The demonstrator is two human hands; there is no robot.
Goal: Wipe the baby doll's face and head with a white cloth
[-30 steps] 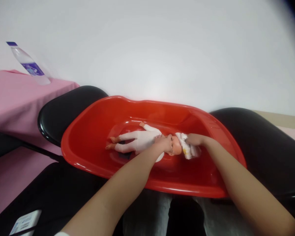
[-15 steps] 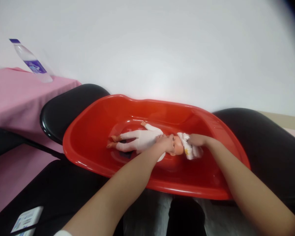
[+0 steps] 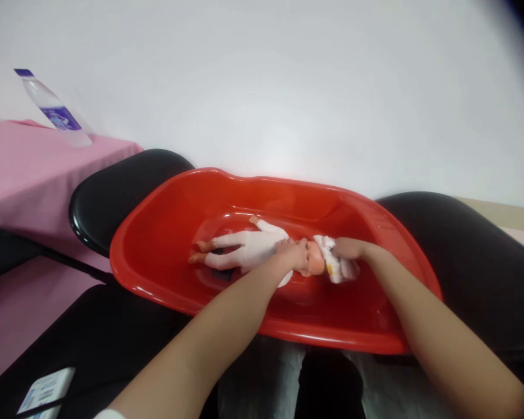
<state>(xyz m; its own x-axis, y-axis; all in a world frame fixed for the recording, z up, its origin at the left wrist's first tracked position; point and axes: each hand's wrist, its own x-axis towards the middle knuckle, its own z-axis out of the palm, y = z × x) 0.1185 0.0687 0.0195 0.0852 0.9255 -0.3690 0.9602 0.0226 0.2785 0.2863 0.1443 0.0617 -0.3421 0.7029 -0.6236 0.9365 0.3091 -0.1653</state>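
A baby doll (image 3: pixel 259 244) in white clothes lies on its back in a red baby bathtub (image 3: pixel 166 221), feet to the left and head to the right. My left hand (image 3: pixel 293 254) is closed around the doll at its neck and chin, covering the lower face; its fingers show only in part. At the crown of the head, my right hand (image 3: pixel 348 248) grips a bunched white cloth (image 3: pixel 334 269) with a yellow patch. The cloth touches the top of the doll's head. Some dark thing shows under the doll's legs, too unclear to name.
Black chairs stand at the tub's left (image 3: pixel 126 192) and right (image 3: pixel 471 262) ends. A water bottle (image 3: pixel 61 116) stands on a pink-covered table (image 3: pixel 21 163) at the far left. A white packet (image 3: pixel 48 393) lies at the lower left. Behind the tub rises a white wall.
Hardly anything differs: the view has shifted very slightly. Both hands stay where they were on the doll and the cloth.
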